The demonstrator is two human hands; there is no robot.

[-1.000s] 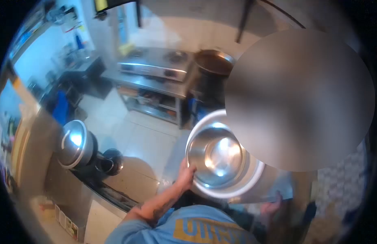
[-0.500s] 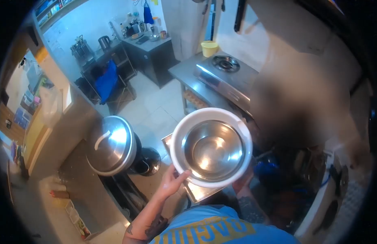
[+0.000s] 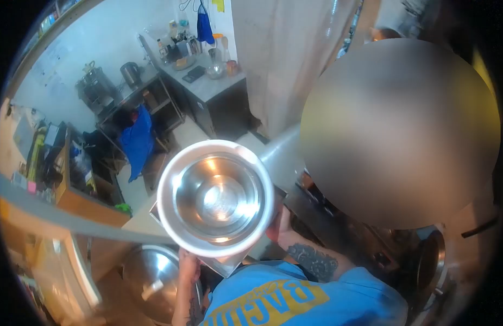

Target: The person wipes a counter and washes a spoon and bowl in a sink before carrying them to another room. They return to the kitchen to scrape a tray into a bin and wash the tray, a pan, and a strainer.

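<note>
A shiny steel bowl sits inside a white round basin in front of my body. Below the basin, the corners of a square metal tray stick out. My left hand grips the stack at its lower left, with the fingertips hidden under the rim. On the right side, my right hand is closed round the edge of the stack, its fingers partly hidden by the basin.
A large lidded steel pot stands at the lower left. Ahead are a dark cabinet with a light top, a chair with blue cloth and a curtain. A large blurred area covers the right.
The view has turned to the right part of the room and closer to the cabinet. The stacked bowl, basin and tray now appear further left, still in both my hands.
</note>
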